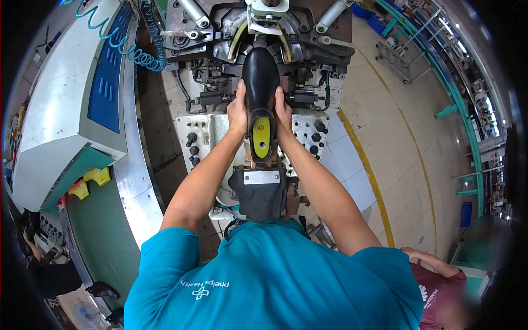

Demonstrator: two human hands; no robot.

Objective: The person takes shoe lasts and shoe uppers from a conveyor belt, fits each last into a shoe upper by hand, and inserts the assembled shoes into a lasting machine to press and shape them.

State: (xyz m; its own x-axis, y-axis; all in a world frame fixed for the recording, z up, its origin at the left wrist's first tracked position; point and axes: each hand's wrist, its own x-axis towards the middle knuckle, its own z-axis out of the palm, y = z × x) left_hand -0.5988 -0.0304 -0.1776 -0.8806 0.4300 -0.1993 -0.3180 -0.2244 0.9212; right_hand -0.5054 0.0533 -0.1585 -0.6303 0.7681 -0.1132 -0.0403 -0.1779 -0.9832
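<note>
A black shoe upper [260, 77] sits over a yellow-green shoe last [262, 135], its toe pointing away from me into the machine's jaws. On its left side, my left hand [237, 114] is pressed with the thumb stretched forward along the black surface. Against the opposite side, my right hand [283, 114] grips in the same way. The fingers beneath the shoe are hidden on both hands. Just past the toe stand the metal clamps of a shoe-making machine [261, 39]. Below the heel end is a black padded support [263, 195] with a metal plate.
Black knobs [314, 149] sit on panels either side of the shoe. At left, a large white machine [66, 104] stands over a green conveyor [102, 231], with a coiled teal air hose [135, 55] above. A person in a maroon shirt [443, 294] is at lower right. Teal racks [467, 132] line the right.
</note>
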